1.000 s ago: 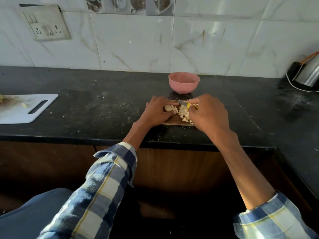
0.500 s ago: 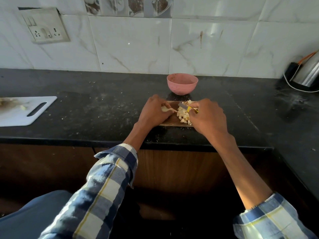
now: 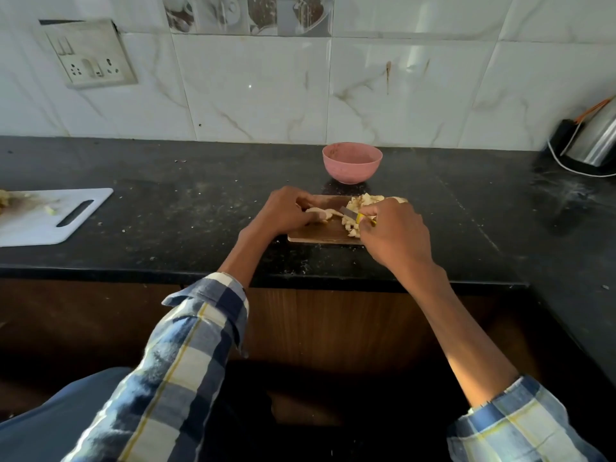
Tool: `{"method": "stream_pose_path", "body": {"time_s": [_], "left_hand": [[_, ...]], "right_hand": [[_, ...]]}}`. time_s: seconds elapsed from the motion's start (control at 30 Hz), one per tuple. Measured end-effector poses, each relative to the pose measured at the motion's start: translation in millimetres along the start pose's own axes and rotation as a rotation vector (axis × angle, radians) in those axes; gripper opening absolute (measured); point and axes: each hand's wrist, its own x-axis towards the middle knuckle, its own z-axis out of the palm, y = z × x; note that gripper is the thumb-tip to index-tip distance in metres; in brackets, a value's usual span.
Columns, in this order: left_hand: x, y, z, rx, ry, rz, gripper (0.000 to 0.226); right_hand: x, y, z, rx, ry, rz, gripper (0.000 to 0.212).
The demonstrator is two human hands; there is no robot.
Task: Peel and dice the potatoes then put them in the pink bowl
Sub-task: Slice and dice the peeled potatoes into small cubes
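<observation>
On the wooden board (image 3: pixel 320 233) near the counter's front edge, the left hand (image 3: pixel 286 211) pinches potato slices (image 3: pixel 321 213) while the right hand (image 3: pixel 395 235) grips a yellow-handled knife (image 3: pixel 350 213) beside the diced potato (image 3: pixel 358 208). Beyond the board stands the pink bowl (image 3: pixel 352 163).

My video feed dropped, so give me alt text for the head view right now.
On a small wooden board at the black counter's front edge, the left hand holds a peeled potato piece while the right hand grips a yellow-handled knife beside a pile of diced potato. The pink bowl stands just behind the board.
</observation>
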Motion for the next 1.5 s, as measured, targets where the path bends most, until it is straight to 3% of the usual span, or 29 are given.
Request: {"method": "stream_pose_path", "body": {"time_s": [0.3,0.53,1.0,1.5], "left_hand": [[-2.9,-8.6,8.5,0.022,0.09,0.1,0.039],[3.9,-8.1,9.8,0.105,-0.02,0.214,0.036],[-9.4,14.1,27.5,0.011,0.214,0.07,0.034],[-13.6,6.5,31.6,-0.019,0.22,0.141,0.037]], "right_hand": [[-3.3,-15.3,17.1,-0.011,0.006,-0.049,0.028],[-0.2,-10.1,10.0,-0.014,0.022,-0.019,0.027],[-2.5,-5.1,13.5,-0.051,0.047,-0.033,0.029],[-0.3,-7.2,13.1,-0.047,0.046,-0.019,0.029]]}}
